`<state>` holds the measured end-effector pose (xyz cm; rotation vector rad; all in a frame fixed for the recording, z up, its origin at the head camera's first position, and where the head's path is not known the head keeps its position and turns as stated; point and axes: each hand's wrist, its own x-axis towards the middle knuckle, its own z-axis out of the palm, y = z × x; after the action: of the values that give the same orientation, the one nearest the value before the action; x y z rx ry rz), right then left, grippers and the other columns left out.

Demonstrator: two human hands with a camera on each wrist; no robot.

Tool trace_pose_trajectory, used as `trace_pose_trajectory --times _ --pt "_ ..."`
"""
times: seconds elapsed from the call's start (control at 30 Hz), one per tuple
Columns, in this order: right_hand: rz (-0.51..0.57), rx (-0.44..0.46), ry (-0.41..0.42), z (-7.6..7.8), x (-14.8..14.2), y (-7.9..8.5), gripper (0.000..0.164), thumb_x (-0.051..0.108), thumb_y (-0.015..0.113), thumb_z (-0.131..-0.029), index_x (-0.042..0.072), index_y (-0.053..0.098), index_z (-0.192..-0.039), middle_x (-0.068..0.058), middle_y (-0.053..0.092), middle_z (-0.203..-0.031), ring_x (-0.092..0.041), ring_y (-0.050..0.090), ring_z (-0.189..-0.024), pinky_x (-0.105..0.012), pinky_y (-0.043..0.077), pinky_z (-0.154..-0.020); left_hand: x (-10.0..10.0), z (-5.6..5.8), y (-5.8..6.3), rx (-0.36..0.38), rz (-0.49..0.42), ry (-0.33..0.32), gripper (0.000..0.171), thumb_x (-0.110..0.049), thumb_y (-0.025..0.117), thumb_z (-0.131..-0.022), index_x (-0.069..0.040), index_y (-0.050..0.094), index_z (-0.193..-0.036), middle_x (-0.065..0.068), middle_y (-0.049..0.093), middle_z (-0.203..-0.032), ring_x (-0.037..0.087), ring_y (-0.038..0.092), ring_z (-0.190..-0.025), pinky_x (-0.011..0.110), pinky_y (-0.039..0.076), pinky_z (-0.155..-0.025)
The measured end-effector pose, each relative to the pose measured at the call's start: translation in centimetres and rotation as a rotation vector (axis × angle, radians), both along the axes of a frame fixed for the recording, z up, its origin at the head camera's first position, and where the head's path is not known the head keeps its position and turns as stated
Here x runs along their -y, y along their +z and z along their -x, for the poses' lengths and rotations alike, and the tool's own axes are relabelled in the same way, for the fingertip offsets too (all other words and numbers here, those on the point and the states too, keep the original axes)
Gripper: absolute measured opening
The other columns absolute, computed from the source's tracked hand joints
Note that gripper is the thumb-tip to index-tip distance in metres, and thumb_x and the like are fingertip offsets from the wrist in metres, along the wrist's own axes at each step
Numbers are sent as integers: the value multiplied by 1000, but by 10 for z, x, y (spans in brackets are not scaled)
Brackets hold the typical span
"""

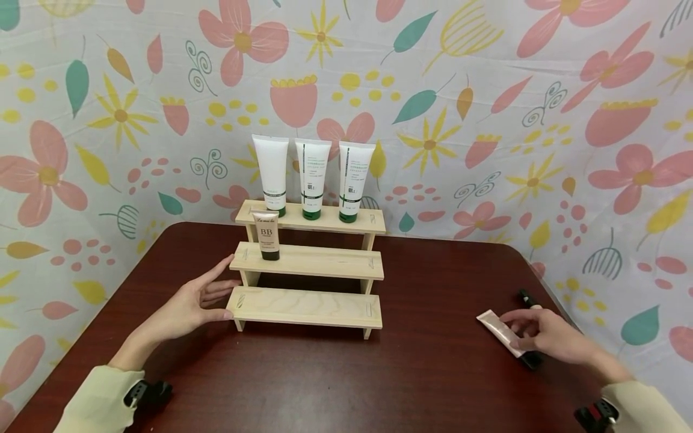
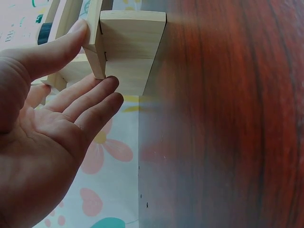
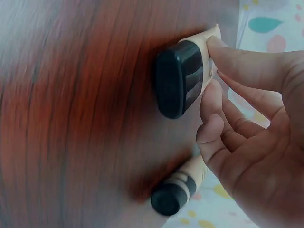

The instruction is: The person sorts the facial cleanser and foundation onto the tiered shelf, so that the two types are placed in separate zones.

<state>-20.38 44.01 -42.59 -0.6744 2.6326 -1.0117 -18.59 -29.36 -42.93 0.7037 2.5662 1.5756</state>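
My right hand (image 1: 557,340) pinches a flat beige cosmetic tube (image 1: 497,329) between thumb and fingers, low over the right side of the table. Its black cap (image 3: 171,83) faces the camera in the right wrist view. A slimmer beige tube with a black cap (image 3: 169,198) lies beside that hand. At the stand's left end is my left hand (image 1: 186,308), thumb touching the lowest board of the three-tier wooden stand (image 1: 308,305), the other fingers stretched out along its side. A BB cream tube (image 1: 267,236) stands upright on the middle tier's left.
Three white tubes with green caps stand on the top tier: a left one (image 1: 272,171), a middle one (image 1: 313,174) and a right one (image 1: 355,177). The dark red-brown table (image 1: 433,373) meets a flower-patterned cloth (image 1: 428,90) behind and at both sides.
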Motion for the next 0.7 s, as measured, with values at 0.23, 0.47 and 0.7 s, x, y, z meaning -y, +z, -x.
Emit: trace_pose_trajectory --times 0.23,0.47,0.7 --pt "10 -11 -42 3 20 -6 46 4 81 -92 -18 62 -128 -4 67 -83 -11 56 -59 -25 45 -52 0 -1 -1 9 2 6 112 -3 87 -87 -23 17 -171 31 57 -144 50 56 -132 57 50 -100" --pt "-107 -12 -97 -1 26 -7 48 15 82 -93 -15 65 -126 2 64 -78 -3 50 -58 -23 39 -51 -1 -1 0 2 5 2 111 -3 86 -87 -23 17 -171 29 58 -144 49 57 -131 53 51 -100" --pt "-2 104 -46 3 25 -4 50 11 73 -100 -21 55 -134 -3 65 -82 -10 57 -61 -28 51 -54 -1 -1 1 7 4 4 111 -3 86 -87 -24 17 -171 28 59 -144 50 56 -132 55 51 -100"
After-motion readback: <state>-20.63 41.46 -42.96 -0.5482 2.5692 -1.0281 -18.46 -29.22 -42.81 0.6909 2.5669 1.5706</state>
